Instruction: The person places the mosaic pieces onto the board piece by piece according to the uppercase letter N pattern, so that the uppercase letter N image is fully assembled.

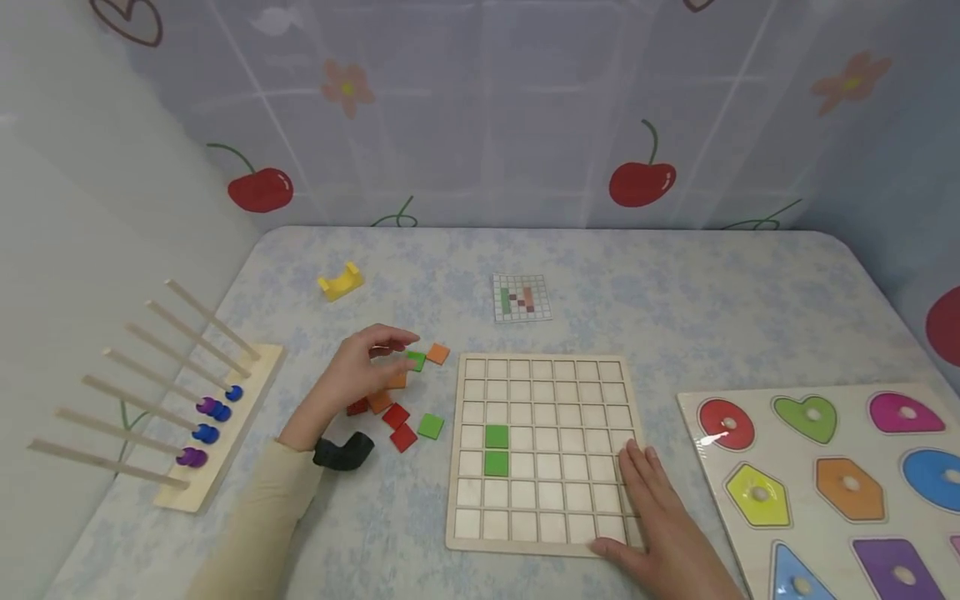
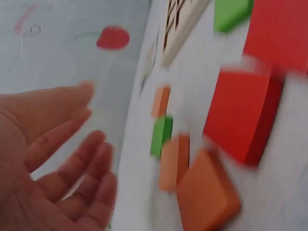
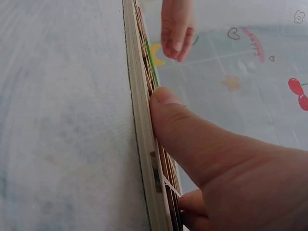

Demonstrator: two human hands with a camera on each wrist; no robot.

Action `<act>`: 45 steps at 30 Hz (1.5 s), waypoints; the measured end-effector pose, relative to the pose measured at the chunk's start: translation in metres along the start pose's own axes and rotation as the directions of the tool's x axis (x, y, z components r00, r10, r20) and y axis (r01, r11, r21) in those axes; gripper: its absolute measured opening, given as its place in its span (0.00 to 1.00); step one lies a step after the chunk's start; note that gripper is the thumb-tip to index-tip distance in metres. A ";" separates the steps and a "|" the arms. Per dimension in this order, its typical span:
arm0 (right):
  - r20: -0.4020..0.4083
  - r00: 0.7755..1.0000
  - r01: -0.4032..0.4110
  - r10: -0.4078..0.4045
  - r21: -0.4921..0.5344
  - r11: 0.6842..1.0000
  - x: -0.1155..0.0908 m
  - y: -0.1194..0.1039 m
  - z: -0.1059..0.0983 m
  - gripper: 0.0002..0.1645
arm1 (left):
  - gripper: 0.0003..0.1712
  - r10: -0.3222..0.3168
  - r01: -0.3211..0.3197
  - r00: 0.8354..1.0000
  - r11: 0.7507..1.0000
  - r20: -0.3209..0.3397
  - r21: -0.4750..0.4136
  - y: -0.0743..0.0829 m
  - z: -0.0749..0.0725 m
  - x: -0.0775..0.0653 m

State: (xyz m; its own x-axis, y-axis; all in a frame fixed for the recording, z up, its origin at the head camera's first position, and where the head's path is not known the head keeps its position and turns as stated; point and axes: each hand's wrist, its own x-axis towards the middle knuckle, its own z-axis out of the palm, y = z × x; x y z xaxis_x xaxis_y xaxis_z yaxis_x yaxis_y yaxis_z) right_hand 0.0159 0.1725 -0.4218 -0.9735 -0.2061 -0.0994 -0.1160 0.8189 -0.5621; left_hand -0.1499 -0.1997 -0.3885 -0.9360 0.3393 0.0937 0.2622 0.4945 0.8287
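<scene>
My left hand (image 1: 367, 360) hovers over a loose pile of square tiles, its fingers loosely bent. Nothing shows between the thumb and fingers in the left wrist view. Close to the fingertips lie a green tile (image 1: 416, 361) and an orange tile (image 1: 438, 354). Red tiles (image 1: 403, 437) and another green tile (image 1: 431, 426) are nearer me. The wooden grid board (image 1: 525, 547) has two green tiles (image 1: 497, 463) one above the other in its squares. My right hand (image 1: 667, 521) rests on the board's lower right corner, fingers fairly straight, thumb on the near rim.
Behind the board lies a small pattern card (image 1: 522, 312). A yellow curved piece (image 1: 342, 282) sits at the back left. The wooden peg rack (image 1: 251, 375) with blue and purple beads stands left. A shape puzzle board (image 1: 802, 442) lies at the right.
</scene>
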 end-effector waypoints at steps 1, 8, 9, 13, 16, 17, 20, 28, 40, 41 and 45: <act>0.001 1.000 0.001 -0.001 -0.001 1.000 0.000 0.000 0.000 0.66 | 0.21 -0.027 0.027 1.000 1.000 0.016 0.015 -0.005 -0.003 0.002; 0.026 1.000 -0.012 0.012 0.006 1.000 -0.001 0.001 0.000 0.67 | 0.24 -0.041 0.022 0.996 0.976 0.084 0.217 -0.029 0.003 0.010; 0.028 1.000 -0.015 0.015 0.007 1.000 -0.001 0.001 0.000 0.68 | 0.23 -0.028 0.011 0.997 0.974 0.074 0.227 -0.029 0.005 0.011; 0.020 1.000 -0.021 0.021 0.004 1.000 -0.001 0.000 0.000 0.68 | 0.17 -0.027 0.018 0.999 0.975 0.034 0.224 -0.026 0.010 0.013; 0.019 1.000 -0.023 0.023 0.004 1.000 0.000 -0.001 0.000 0.68 | 0.16 -0.031 0.029 0.999 0.976 0.009 0.218 -0.028 0.013 0.013; 0.021 0.999 -0.024 0.024 0.004 1.000 -0.001 -0.001 0.000 0.68 | 0.15 -0.030 0.029 1.000 0.976 0.002 0.217 -0.029 0.014 0.013; 0.027 0.999 -0.024 0.024 0.005 1.000 -0.001 0.000 0.000 0.68 | 0.15 -0.017 0.022 1.000 0.976 -0.021 0.216 -0.032 0.015 0.012; 0.016 1.000 -0.011 0.011 -0.003 1.000 -0.001 0.001 0.001 0.66 | 0.14 -0.012 0.021 0.999 0.980 -0.049 0.196 -0.035 0.014 0.011; 0.032 0.999 -0.018 0.017 0.014 1.000 -0.001 0.000 0.000 0.67 | 0.15 -0.022 0.027 0.998 0.996 -0.061 0.082 -0.015 0.011 0.006; 0.026 1.000 -0.014 0.014 0.010 1.000 -0.001 0.000 0.000 0.66 | 0.15 -0.011 0.016 0.998 0.997 -0.065 0.071 -0.011 0.011 0.006; -0.014 1.000 0.013 -0.013 -0.002 1.000 -0.001 0.000 0.000 0.64 | 0.15 0.047 -0.046 0.996 0.999 -0.078 0.020 0.009 0.011 0.000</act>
State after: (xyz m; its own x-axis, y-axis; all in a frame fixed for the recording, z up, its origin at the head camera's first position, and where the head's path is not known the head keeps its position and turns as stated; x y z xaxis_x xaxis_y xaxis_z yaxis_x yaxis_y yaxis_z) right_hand 0.0166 0.1723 -0.4219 -0.9745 -0.2093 -0.0803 -0.1291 0.8170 -0.5621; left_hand -0.1449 -0.1865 -0.3872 -0.9379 0.2992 0.1755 0.3096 0.4939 0.8125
